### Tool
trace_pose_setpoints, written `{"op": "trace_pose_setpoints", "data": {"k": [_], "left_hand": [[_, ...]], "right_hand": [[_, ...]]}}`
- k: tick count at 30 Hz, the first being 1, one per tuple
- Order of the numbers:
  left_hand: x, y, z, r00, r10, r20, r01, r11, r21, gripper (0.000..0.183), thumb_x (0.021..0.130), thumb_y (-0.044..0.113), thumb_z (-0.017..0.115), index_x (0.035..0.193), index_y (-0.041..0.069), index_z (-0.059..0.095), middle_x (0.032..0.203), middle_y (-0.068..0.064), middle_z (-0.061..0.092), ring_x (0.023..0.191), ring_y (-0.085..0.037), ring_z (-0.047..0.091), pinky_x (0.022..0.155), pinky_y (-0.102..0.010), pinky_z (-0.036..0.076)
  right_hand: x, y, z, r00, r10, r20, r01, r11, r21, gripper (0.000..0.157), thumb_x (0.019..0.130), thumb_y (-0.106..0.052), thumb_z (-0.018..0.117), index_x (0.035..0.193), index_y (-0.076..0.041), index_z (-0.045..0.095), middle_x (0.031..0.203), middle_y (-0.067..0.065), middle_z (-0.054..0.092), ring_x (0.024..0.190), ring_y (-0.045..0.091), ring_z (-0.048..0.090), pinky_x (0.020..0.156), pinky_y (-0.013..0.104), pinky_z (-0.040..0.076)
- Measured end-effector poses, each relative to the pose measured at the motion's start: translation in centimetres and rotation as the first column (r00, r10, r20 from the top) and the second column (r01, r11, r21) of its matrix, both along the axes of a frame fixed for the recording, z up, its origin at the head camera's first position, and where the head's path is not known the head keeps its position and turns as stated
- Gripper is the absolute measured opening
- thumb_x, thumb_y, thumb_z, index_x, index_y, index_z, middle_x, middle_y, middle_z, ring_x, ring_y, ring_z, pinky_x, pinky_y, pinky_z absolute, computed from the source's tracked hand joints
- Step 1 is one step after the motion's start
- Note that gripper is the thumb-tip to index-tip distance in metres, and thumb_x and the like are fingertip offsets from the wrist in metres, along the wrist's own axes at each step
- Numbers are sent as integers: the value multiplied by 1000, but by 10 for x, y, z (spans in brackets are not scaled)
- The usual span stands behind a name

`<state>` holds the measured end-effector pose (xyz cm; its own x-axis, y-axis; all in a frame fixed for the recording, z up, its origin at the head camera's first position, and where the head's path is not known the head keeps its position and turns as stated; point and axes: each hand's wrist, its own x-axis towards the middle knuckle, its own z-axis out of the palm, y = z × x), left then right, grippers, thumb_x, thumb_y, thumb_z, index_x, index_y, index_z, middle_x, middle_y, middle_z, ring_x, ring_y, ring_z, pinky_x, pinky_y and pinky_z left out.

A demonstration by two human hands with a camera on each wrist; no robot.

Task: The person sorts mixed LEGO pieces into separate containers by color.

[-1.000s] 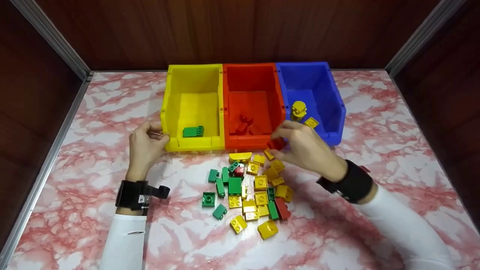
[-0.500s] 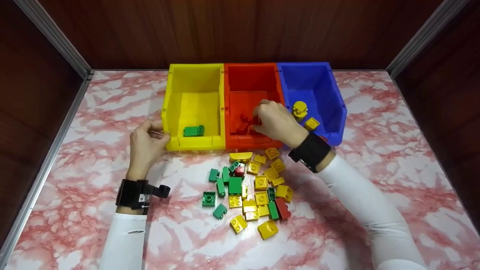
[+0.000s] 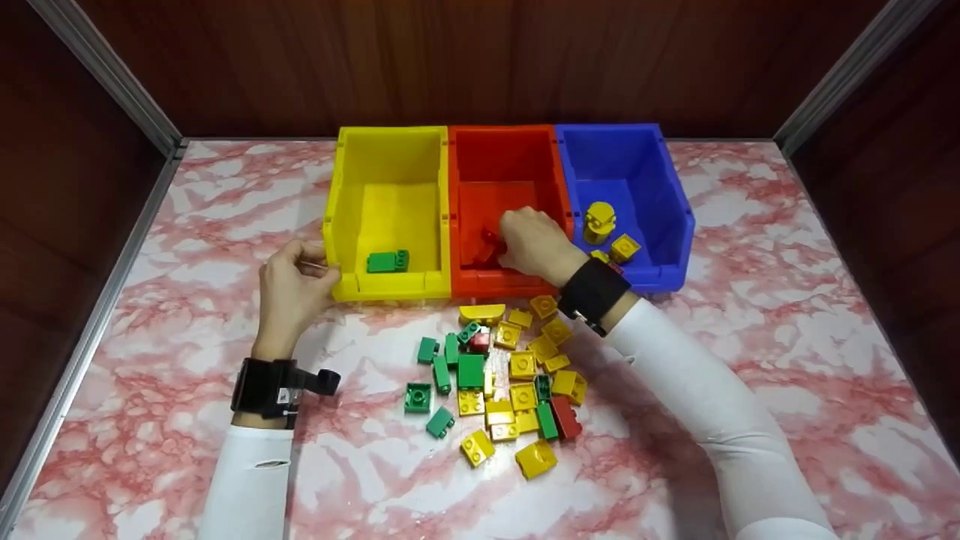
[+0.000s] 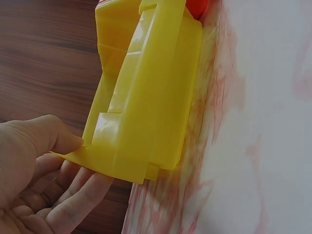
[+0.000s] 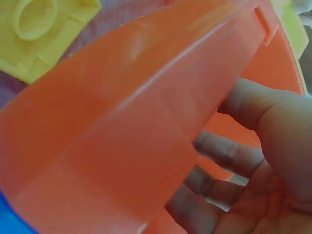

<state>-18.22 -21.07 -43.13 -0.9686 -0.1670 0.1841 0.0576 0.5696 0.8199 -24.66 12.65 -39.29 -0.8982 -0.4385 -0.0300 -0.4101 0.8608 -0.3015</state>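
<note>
My left hand [image 3: 292, 296] pinches the left front edge of the yellow bin [image 4: 158, 92]; in the left wrist view the thumb lies on one side of the wall, fingers on the other. Two joined-looking green bricks [image 3: 386, 262] lie in that bin. My right hand [image 3: 534, 244] reaches down inside the red bin [image 3: 517, 283], beside several red pieces [image 3: 491, 240]. In the right wrist view its fingers [image 5: 234, 153] bend behind the red front wall, which hides their tips, so I cannot tell whether they hold a piece.
The blue bin [image 3: 679, 225] stands at the right, with yellow bricks [image 3: 625, 247] and a yellow round stack [image 3: 599, 223] in it. Before the bins lies a loose pile of yellow, green [image 3: 471, 371] and red bricks [image 3: 565, 417]. Dark wood panels [image 3: 480, 60] enclose the marbled table.
My right hand has carried a red brick from the front corner between the red and blue bins into the red bin, then shifted slightly left. The left hand keeps its place.
</note>
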Motion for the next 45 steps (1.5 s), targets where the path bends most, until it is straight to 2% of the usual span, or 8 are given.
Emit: {"op": "trace_pose_setpoints", "data": {"k": [6, 11, 20, 25, 29, 33, 38, 45], "left_hand": [[0, 0, 0, 1000, -1, 3, 1, 1000, 15, 20, 90, 5, 72, 109, -2, 70, 111, -20, 76, 92, -28, 71, 70, -6, 50], [0, 1, 0, 1000, -1, 2, 1, 1000, 15, 21, 91, 5, 72, 109, -3, 70, 110, -20, 76, 92, -30, 71, 70, -6, 50], [-1, 0, 0, 1000, -5, 0, 5, 1000, 16, 21, 90, 5, 72, 110, -3, 70, 110, -21, 76, 93, -30, 72, 70, -6, 51], [-1, 1, 0, 1000, -4, 5, 4, 1000, 16, 20, 90, 5, 72, 109, -3, 70, 110, -21, 76, 91, -27, 71, 69, -6, 51], [0, 1, 0, 1000, 2, -8, -2, 1000, 4, 19, 90, 5, 71, 108, -2, 70, 108, -20, 77, 90, -27, 71, 69, -6, 50], [0, 1, 1, 1000, 4, -4, -4, 1000, 1, 19, 91, 5, 71, 108, -2, 70, 109, -20, 76, 91, -28, 72, 69, -6, 50], [1, 1, 1, 1000, 3, 9, -3, 1000, 7, 20, 91, 5, 71, 109, -3, 70, 110, -21, 76, 92, -28, 72, 69, -6, 50], [0, 1, 2, 1000, -1, 17, 1, 1000, 10, 21, 91, 6, 71, 110, -3, 70, 112, -21, 76, 94, -30, 73, 70, -6, 51]], "right_hand": [[6, 3, 4, 1000, 12, -19, -12, 1000, 2, 27, 93, -22, 79, 84, -1, 64, 72, 7, 46, 74, 30, 59, 66, 37, 45], [26, 12, 17, 989, 82, -119, -93, 992, -86, 35, 93, -24, 80, 115, 3, 75, 101, 22, 72, 81, 34, 65, 67, 41, 59], [75, 48, 30, 966, 166, -199, -196, 971, -140, 57, 93, -35, 81, 139, -6, 65, 125, 16, 67, 108, 32, 64, 87, 44, 61], [98, 77, 24, 952, 191, -238, -238, 953, -188, 69, 89, -40, 83, 147, -11, 59, 139, 14, 61, 123, 32, 62, 99, 49, 59], [113, 99, 15, 940, 213, -266, -272, 939, -211, 81, 84, -41, 86, 153, -14, 53, 151, 16, 53, 131, 34, 56, 88, 49, 62], [128, 116, 3, 945, 223, -239, -276, 937, -214, 86, 78, -38, 90, 154, -18, 53, 154, 16, 50, 136, 38, 52, 90, 57, 62], [144, 127, -15, 958, 238, -159, -268, 943, -199, 80, 79, -34, 91, 149, -19, 57, 150, 11, 54, 133, 31, 56, 101, 55, 59], [158, 128, -40, 943, 313, -115, -329, 926, -184, 55, 79, -21, 91, 129, -18, 69, 132, 4, 62, 119, 18, 60, 97, 43, 60]]}}
